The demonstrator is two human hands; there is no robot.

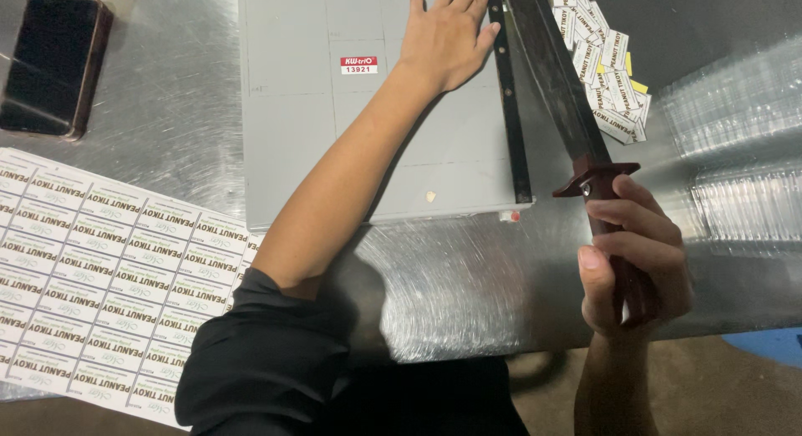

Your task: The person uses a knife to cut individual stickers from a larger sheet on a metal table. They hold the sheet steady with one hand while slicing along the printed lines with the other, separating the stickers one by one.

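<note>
Gripping the dark handle of the paper cutter, the right hand has its fingers wrapped tight around it, with the long blade arm lifted and angled up off the grey cutter board. The left hand lies flat with fingers spread, holding nothing, pressing down near the far edge of the board, right next to the black cutting strip. What's under the palm I can't really tell, it's cut off at the top.

My take for doing this bit well: keep those left fingertips clear of the strip before the blade comes down, press firmly so nothing slides, and pull the handle in one smooth stroke rather than chopping.

Cut labels are piled past the blade on the metal table's far right side, an uncut label sheet sits at the near left edge, and a phone lies in the far left corner.
</note>
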